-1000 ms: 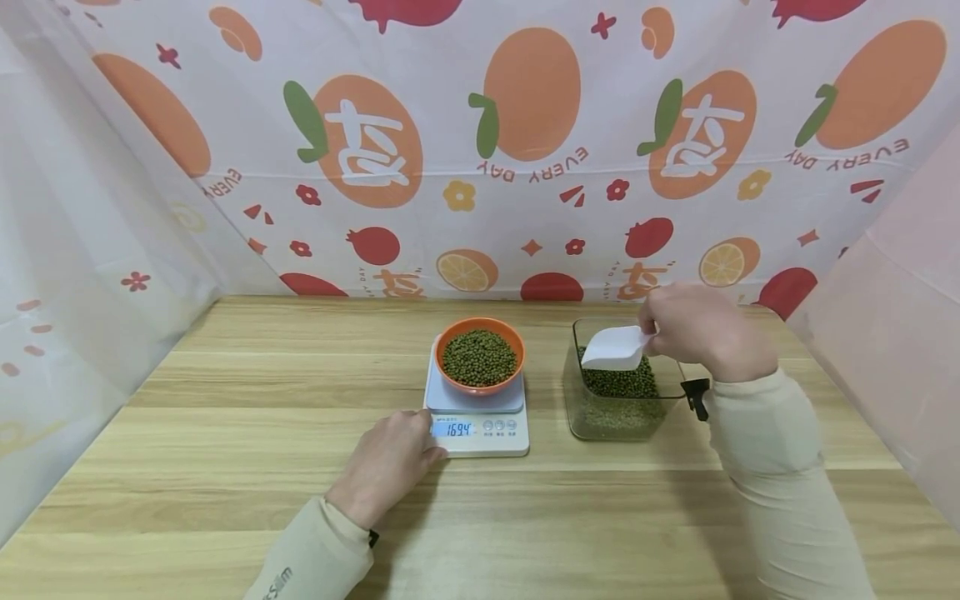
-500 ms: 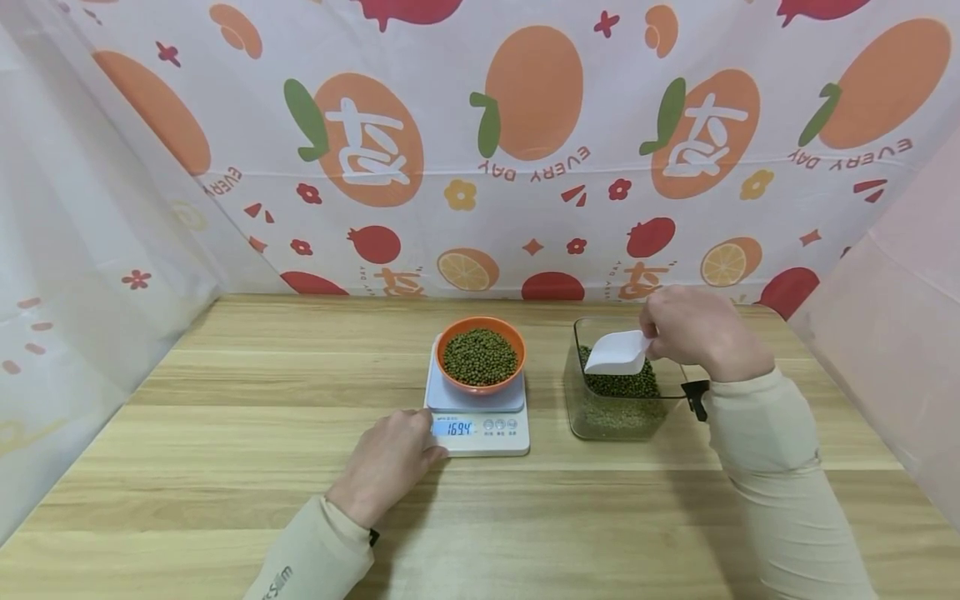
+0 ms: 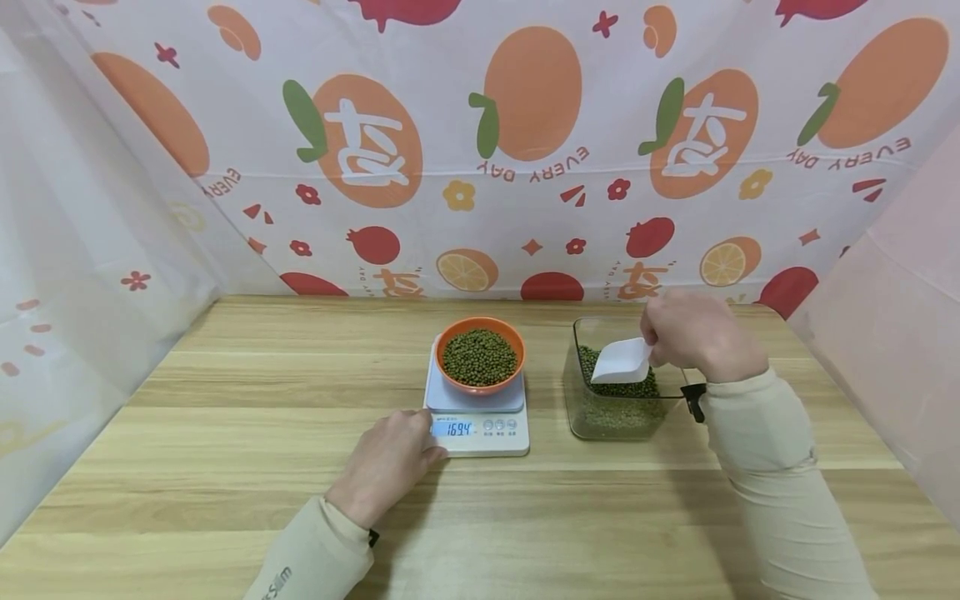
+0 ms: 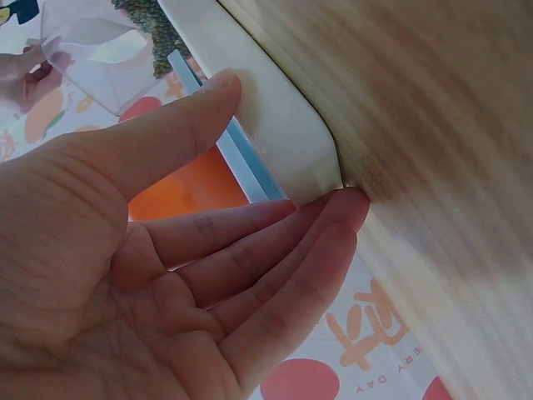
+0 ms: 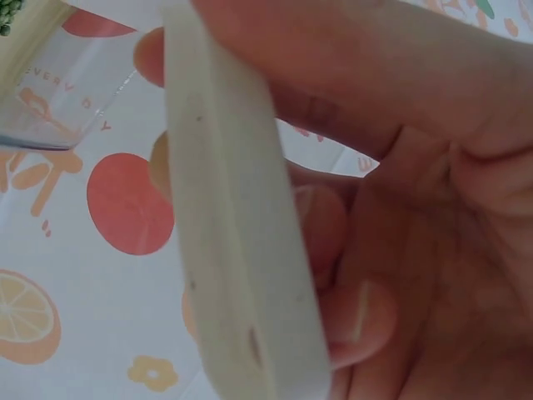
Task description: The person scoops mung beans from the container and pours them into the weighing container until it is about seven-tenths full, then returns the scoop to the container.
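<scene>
An orange bowl (image 3: 442, 350) full of mung beans (image 3: 480, 357) stands on a white kitchen scale (image 3: 480, 446), whose display reads 169.4. My left hand (image 3: 392, 458) holds the scale by its left front part; in the left wrist view the thumb (image 4: 208, 104) and the fingers (image 4: 275, 308) touch different sides of its edge. My right hand (image 3: 701, 333) grips the handle of a white scoop (image 3: 622, 362) over a clear container (image 3: 615, 425). Beans (image 3: 622, 408) fill the container's lower part. The scoop's handle (image 5: 241, 225) runs between thumb and fingers in the right wrist view.
The wooden table (image 3: 225, 433) ends at a fruit-printed curtain (image 3: 450, 125) behind the bowl and container. Pale sheets hang on the left (image 3: 82, 208) and the right (image 3: 885, 317).
My right hand has lowered the scoop slightly and moved it a little right, tilting its mouth further down. The left hand, the scale and its reading stay the same.
</scene>
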Tool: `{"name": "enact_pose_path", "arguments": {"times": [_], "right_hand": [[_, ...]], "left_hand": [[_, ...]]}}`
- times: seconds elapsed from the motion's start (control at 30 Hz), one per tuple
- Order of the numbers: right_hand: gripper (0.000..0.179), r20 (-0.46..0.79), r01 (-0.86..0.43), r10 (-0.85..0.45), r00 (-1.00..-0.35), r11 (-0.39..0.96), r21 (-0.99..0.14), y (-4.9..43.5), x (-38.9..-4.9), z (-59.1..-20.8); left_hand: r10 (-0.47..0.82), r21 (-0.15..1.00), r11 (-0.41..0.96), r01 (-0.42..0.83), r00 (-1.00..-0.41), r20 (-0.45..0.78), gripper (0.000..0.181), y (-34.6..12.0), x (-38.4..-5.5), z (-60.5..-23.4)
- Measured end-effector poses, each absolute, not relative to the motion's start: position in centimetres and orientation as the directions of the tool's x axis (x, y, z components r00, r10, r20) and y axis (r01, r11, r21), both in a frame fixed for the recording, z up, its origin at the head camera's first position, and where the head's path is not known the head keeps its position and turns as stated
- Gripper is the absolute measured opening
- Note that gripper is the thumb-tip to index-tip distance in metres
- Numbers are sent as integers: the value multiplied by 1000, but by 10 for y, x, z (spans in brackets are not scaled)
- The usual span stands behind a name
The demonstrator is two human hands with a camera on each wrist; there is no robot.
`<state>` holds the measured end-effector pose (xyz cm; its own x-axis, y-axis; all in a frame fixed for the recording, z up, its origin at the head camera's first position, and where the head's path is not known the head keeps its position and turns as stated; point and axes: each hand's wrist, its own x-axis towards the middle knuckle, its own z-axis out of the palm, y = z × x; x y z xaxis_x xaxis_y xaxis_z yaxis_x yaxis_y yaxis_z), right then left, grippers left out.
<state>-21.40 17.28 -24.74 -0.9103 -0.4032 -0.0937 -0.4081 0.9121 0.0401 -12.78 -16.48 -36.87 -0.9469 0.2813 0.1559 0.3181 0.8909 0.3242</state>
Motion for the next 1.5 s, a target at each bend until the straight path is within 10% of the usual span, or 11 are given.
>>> {"name": "enact_pose_path", "arguments": {"times": [1.5], "right_hand": [[25, -275, -379, -363, -890, 925, 6, 166, -214, -260]], "left_hand": [[276, 324, 895, 307, -951, 139, 27, -164, -128, -367]]}}
